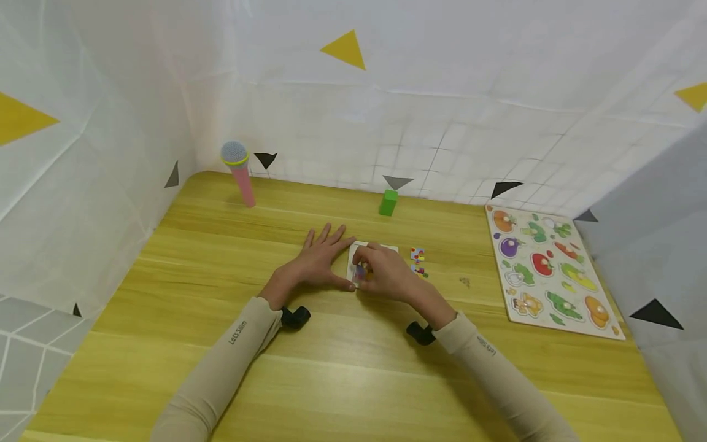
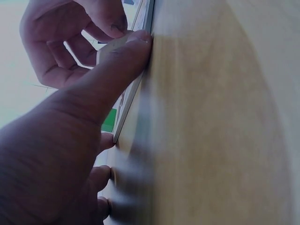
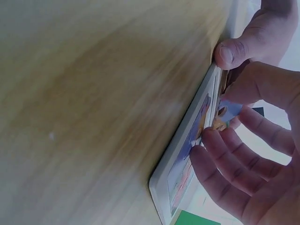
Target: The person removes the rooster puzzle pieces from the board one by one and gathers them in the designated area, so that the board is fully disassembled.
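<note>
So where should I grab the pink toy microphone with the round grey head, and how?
Take the microphone by its pink handle, below the yellow ring, probably coming from the near side. It looks upright, and the slim handle should fit curled fingers better than the wider round grey head. The white wall sheet behind seems to leave little room there.

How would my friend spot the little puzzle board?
On the wooden table, find the left hand and the right hand. The pale-rimmed puzzle board lies there, partly hidden by them. It's far smaller than the vegetable board on the right.
</note>
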Tool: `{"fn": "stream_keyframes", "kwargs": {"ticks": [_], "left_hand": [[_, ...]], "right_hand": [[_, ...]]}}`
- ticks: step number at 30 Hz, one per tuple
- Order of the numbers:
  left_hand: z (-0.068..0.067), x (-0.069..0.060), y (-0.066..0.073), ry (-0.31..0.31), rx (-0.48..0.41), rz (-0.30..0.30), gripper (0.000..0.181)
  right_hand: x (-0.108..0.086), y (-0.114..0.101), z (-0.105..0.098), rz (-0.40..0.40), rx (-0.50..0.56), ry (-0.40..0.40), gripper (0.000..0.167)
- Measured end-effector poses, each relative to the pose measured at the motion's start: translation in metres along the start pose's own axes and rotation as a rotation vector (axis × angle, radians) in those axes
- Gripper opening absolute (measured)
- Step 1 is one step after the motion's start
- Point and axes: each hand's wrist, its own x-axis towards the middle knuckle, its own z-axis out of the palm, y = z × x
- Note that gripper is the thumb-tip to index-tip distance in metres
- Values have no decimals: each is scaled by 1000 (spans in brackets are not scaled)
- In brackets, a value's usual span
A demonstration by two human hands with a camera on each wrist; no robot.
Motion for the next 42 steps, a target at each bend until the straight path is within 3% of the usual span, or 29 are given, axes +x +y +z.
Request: {"fn": "stream_keyframes", "kwargs": {"ticks": [9, 19, 31, 42], "left_hand": [[1, -1, 1, 5, -4, 8, 111], [2, 1, 3, -5, 11, -10, 113], [1, 1, 3, -5, 16, -15, 113], [0, -1, 3, 1, 2, -12, 112]], "right_hand": [[-7, -1, -8, -5, 1, 14, 35], [-24, 4, -21, 4, -75, -39, 31], [-43, 13, -28, 30, -140, 2, 38], [-58, 21, -33, 27, -179, 29, 29]]}}
